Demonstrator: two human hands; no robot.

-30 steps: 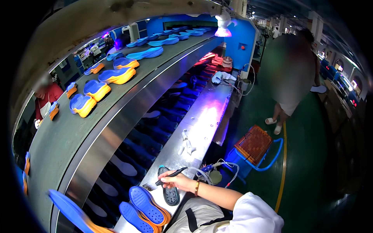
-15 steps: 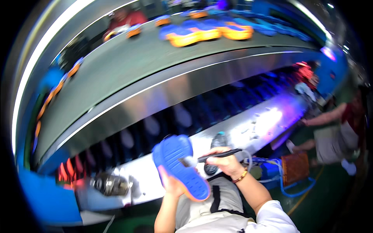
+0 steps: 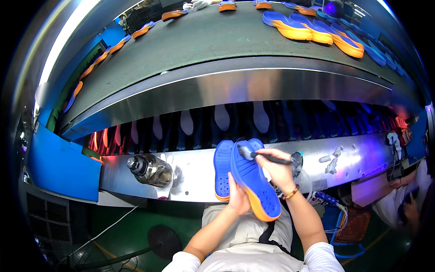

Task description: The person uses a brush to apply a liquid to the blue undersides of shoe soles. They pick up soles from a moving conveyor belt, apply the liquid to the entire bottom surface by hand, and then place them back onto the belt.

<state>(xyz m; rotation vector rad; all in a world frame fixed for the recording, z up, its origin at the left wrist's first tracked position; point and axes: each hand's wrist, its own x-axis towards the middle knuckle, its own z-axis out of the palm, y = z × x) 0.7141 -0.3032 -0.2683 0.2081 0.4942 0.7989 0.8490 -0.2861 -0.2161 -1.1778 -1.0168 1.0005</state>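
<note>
My left hand (image 3: 238,197) grips the edge of a shoe sole (image 3: 259,192), blue on its upper face and orange along its side, tilted over my lap. In my right hand (image 3: 278,173) is a brush with a black handle (image 3: 274,158). Its bristles (image 3: 246,152) lie at the upper end of the held sole's blue face; a thin tube seems to run from the brush area, partly hidden. Behind the held sole, another blue sole (image 3: 222,167) rests at the metal ledge, and part of a further blue one shows to its right.
A clear bottle with a dark pump top (image 3: 149,170) lies on the metal ledge (image 3: 195,181). Another bottle (image 3: 297,164) is right of my right hand. Several soles ride on the green conveyor belt (image 3: 181,59) beyond. Insole-shaped pieces (image 3: 260,117) hang below it. A person sits at far right.
The view has swung, so the belt and bottles sit differently in the picture. The brush has moved from the middle of the sole towards its upper end. Both hands keep their hold.
</note>
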